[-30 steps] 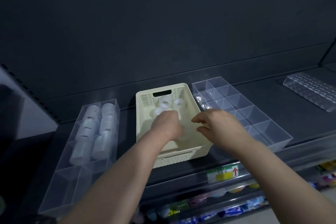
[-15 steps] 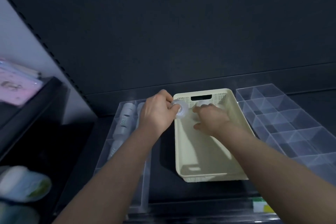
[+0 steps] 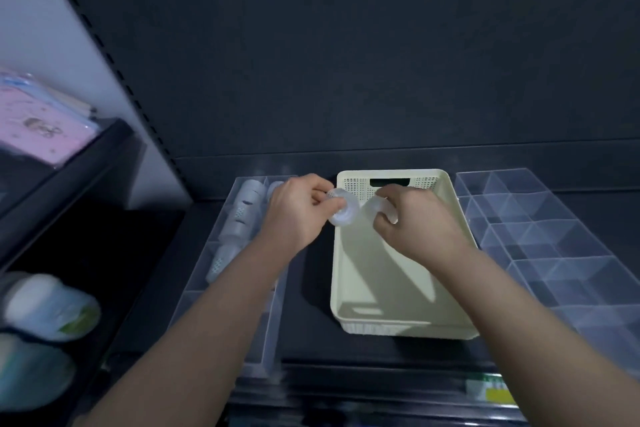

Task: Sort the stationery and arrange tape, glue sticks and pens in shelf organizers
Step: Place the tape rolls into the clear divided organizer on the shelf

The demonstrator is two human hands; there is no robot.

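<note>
A cream plastic basket (image 3: 388, 291) stands on the dark shelf in the middle. My left hand (image 3: 298, 215) grips a clear tape roll (image 3: 344, 210) at the basket's left rim. Inside the basket's far end, my right hand (image 3: 412, 218) curls round another clear tape roll (image 3: 379, 206). Left of the basket lies a clear divided organizer (image 3: 214, 274) with several tape rolls (image 3: 242, 218) lined up in its far compartments. Its near compartments hold nothing that I can see.
A clear multi-compartment organizer (image 3: 547, 239) lies right of the basket. A side shelf on the left carries a pink packet (image 3: 38, 128) above and blurred rolls (image 3: 45, 308) below. A dark back panel rises behind the shelf. A price label (image 3: 491, 390) sits on the shelf's front edge.
The view has swung left and closer. My left hand lifted a tape roll from the basket to its left rim, and my right hand reached to the basket's far end and took another roll.
</note>
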